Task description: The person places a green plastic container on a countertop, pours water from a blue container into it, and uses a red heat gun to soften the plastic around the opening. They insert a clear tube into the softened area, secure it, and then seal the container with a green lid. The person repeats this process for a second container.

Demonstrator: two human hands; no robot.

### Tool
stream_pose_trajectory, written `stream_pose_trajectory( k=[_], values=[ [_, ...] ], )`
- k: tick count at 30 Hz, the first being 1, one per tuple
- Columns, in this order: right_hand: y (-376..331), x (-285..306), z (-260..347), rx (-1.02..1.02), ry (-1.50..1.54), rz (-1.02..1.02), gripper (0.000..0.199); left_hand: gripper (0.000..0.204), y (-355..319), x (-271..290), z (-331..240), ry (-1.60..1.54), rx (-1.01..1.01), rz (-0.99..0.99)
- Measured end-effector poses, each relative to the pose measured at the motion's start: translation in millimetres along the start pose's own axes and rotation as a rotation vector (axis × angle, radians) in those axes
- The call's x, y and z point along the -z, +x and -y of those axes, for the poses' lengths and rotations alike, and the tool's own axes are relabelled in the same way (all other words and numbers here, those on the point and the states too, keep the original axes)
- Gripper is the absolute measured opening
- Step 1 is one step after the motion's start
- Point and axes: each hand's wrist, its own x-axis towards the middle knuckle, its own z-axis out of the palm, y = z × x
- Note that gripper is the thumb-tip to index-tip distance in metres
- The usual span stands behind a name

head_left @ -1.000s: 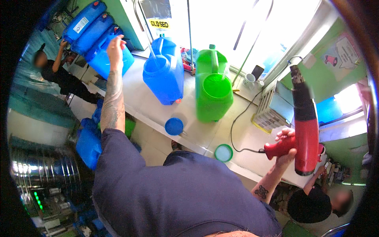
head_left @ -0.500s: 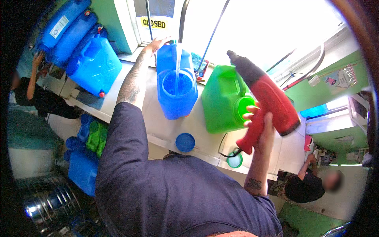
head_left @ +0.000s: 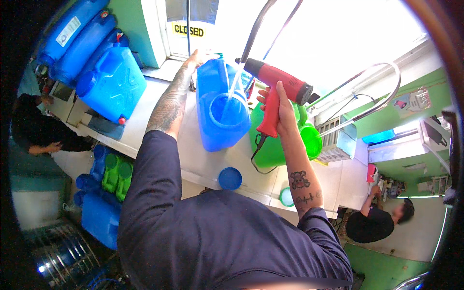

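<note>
The right hand (head_left: 280, 107) curls around a red heat gun's (head_left: 284, 82) handle, seemingly to angle it toward a blue jug (head_left: 216, 129) on the tabletop (head_left: 192, 162), with the left hand (head_left: 199, 57) at the jug's far top, perhaps steadying it, though glare prevents telling its grip.

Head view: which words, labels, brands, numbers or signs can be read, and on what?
Yellow sign at the window: large dark lettering, legible, but wording not copied here.
White label on a blue container, upper left: too small to read.
Poster on the green wall, right: too blurred to read.
Red heat gun in the right hand: no readable text.
</note>
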Motion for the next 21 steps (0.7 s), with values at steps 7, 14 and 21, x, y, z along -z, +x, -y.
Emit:
stream_pose_trajectory(
  k=[7,14,21],
  values=[
    [-3.1,-4.4,4.7,0.017,-0.073,-0.002,0.062,0.039,-6.1,4.9,-1.2,0.032,0.0,0.008],
    [-17.8,-0.3,14.5,0.011,-0.102,-0.009,0.058,0.039,-2.1,16.9,2.5,0.135,0.001,0.027],
    [-24.8,4.0,12.4,0.045,-0.124,0.053,0.061,0.039,19.1,28.7,11.6,0.299,-0.011,0.088]
  ],
)
